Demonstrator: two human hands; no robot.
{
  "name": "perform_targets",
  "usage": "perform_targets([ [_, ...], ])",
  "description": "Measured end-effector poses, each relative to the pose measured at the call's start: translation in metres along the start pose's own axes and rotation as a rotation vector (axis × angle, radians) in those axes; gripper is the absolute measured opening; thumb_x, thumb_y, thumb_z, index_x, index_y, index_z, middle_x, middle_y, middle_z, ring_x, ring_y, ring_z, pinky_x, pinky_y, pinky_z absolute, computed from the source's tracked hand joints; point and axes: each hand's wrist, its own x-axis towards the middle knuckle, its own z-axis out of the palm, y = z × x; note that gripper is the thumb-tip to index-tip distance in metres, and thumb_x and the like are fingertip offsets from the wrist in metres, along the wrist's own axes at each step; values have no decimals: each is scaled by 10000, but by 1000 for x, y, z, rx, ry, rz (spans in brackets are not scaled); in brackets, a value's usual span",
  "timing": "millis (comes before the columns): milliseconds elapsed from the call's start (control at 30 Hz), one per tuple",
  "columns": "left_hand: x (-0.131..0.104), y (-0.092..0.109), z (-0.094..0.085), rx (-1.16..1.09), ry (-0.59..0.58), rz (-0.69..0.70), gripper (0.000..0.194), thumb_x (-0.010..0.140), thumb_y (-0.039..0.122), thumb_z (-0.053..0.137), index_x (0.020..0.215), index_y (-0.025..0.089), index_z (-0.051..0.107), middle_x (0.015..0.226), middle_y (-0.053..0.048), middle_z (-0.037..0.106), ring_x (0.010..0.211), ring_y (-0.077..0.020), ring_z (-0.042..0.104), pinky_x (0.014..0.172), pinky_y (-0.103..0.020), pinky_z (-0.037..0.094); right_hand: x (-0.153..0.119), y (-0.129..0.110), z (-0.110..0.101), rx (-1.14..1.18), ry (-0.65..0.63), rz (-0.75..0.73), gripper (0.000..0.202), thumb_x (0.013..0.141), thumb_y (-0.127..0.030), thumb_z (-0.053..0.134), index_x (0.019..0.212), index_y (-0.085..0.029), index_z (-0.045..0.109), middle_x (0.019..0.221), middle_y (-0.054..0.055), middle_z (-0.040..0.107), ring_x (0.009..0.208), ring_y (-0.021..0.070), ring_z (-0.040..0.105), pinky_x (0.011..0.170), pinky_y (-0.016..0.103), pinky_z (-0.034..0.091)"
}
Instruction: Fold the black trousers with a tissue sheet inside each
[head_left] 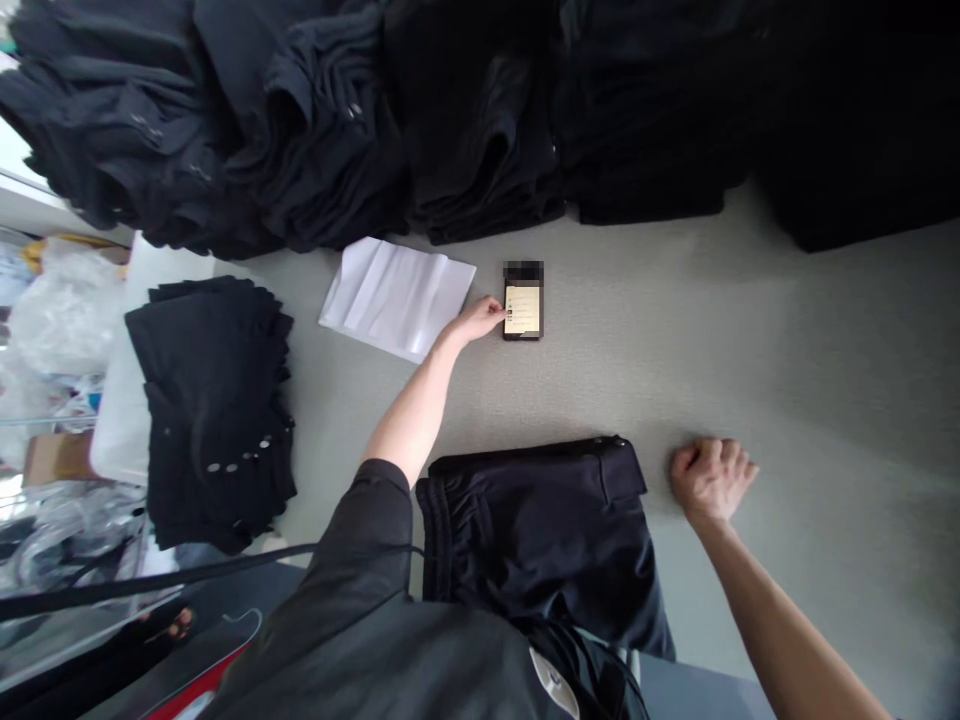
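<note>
A phone point(523, 308) with a lit, yellowish screen lies on the grey table point(600, 380). The fingertips of my left hand point(481, 318) are pinched together at the phone's left edge; whether anything is between them is too small to tell. To the right, my right hand point(714, 474) rests on the table in a loose fist, with nothing visible in it. Black folded trousers point(547, 530) with a gathered waistband lie between my arms, close to my body. White papers or plastic sleeves point(397, 295) lie just left of the phone.
Tall stacks of dark folded garments point(330, 120) line the table's far side. Another black stack point(217, 410) with metal buttons stands at the left. Beyond it are clear plastic bags point(64, 300) and a cardboard box point(56, 458). A black cable point(187, 575) crosses the lower left.
</note>
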Motion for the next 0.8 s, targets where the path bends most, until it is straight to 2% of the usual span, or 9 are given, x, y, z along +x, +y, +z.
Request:
perform_targets([
  [167, 1, 5, -2, 63, 2, -20, 176, 913, 357, 661, 924, 182, 638, 930, -55, 684, 855, -171, 582, 754, -287, 417, -1, 1, 1, -44, -12, -8, 197, 867, -309, 461, 823, -160, 582, 913, 166, 585, 876, 287, 481, 785, 411, 293],
  [400, 3, 14, -1, 137, 58, -47, 171, 913, 320, 645, 829, 174, 668, 750, -36, 639, 735, -174, 570, 698, -306, 401, -1, 2, 2, -73, -1, -17, 197, 869, -304, 456, 829, -163, 587, 915, 163, 586, 874, 285, 477, 783, 408, 294],
  [567, 5, 17, 1, 136, 101, -82, 214, 940, 358, 632, 867, 169, 701, 774, -63, 667, 793, -195, 621, 714, -304, 432, -1, 1, 0, -59, 6, -23, 185, 873, -303, 461, 827, -168, 579, 910, 152, 582, 867, 277, 471, 783, 405, 291],
  [800, 4, 20, -1, 137, 96, -105, 228, 951, 363, 638, 863, 165, 707, 796, -73, 678, 805, -198, 628, 702, -300, 436, -1, 0, -1, -36, 11, -17, 191, 872, -305, 464, 811, -166, 580, 907, 162, 583, 873, 287, 475, 784, 413, 297],
])
